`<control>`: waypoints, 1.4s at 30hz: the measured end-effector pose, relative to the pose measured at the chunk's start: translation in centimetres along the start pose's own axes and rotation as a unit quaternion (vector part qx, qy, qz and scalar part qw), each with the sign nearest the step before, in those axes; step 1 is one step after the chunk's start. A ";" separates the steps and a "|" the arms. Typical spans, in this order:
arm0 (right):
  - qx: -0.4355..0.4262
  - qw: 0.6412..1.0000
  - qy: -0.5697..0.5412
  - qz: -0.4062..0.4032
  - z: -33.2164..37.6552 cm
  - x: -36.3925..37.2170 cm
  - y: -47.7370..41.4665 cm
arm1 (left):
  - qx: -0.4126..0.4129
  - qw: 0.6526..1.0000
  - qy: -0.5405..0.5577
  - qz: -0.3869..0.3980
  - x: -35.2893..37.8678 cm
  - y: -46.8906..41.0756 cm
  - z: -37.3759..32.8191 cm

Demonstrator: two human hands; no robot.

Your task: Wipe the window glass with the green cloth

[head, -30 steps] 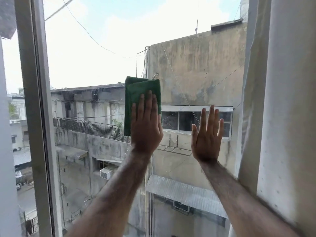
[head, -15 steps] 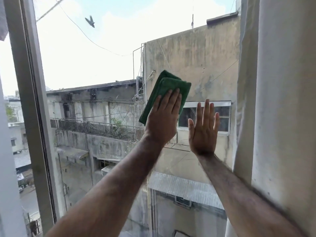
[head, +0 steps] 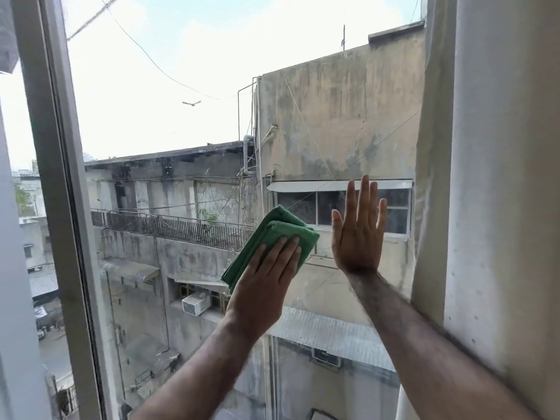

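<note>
A folded green cloth point(head: 274, 234) lies flat against the window glass point(head: 181, 86), tilted up to the right. My left hand point(head: 263, 286) presses on its lower part with fingers stretched out flat, pinning it to the pane. Just to the right, my right hand point(head: 359, 231) rests flat on the glass with its palm forward and fingers spread, holding nothing. The two hands are close but apart. Buildings and sky show through the pane.
A grey window frame point(head: 57, 177) runs down the left side of the pane. A pale curtain point(head: 491, 177) hangs at the right edge, and my right forearm brushes its folds. A bird point(head: 191, 103) flies outside.
My left hand has slid the cloth from left of centre towards the right hand and then lower on the glass, turning it slantwise. The right hand stays flat on the pane.
</note>
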State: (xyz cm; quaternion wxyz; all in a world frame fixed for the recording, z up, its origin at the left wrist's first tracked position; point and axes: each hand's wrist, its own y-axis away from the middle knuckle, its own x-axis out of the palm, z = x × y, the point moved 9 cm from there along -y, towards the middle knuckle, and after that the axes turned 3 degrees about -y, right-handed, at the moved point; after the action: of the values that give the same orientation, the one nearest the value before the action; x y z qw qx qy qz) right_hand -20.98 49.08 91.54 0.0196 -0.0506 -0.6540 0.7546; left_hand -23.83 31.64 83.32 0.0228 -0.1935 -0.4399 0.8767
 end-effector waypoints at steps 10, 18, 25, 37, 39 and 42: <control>0.002 1.000 0.013 -0.002 -0.1 0.1 0.1 | -0.151 0.984 0.062 -0.077 -4.8 -14.7 8.9; 0.004 1.000 0.013 0.004 -0.2 0.1 0.2 | -0.130 0.990 0.044 -0.029 -0.8 1.0 6.1; 0.005 1.000 0.004 0.007 0.0 0.1 0.3 | -0.318 0.944 0.031 -0.079 -4.1 -1.0 21.3; 0.001 1.000 -0.011 -0.003 0.2 0.0 0.6 | -0.138 0.989 0.015 -0.049 -4.3 -1.3 19.6; 0.001 1.000 -0.009 0.001 0.1 0.2 0.5 | -0.174 0.982 0.031 -0.069 -5.2 -3.8 20.8; 0.001 1.000 -0.004 0.000 0.0 0.3 0.5 | -0.187 0.976 0.053 -0.102 -6.9 -9.0 21.1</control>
State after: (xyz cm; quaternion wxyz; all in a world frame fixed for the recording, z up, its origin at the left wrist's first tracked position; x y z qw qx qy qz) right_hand -21.21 49.06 91.08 0.0176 -0.0476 -0.6531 0.7556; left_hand -26.21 19.60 103.84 0.0985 -0.1945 -0.6118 0.7604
